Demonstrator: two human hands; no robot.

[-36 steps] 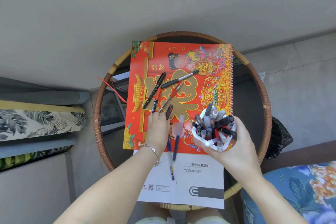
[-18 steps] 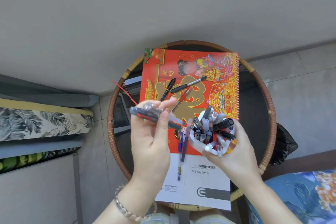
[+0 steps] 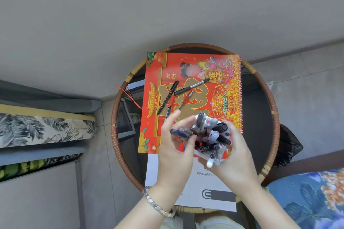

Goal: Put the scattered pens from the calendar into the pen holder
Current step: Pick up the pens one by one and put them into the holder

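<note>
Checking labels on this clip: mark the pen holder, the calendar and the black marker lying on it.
pen holder (image 3: 222, 152), head view, white lower rim.
calendar (image 3: 229, 102), head view, right printed area.
black marker (image 3: 167, 97), head view, mid-barrel.

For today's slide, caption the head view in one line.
Left hand slots pens into the holder held by right hand; four pens remain on the calendar.

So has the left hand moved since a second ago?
Yes. The left hand lifted off the calendar and swung right to the pen holder, carrying a pen.
</note>
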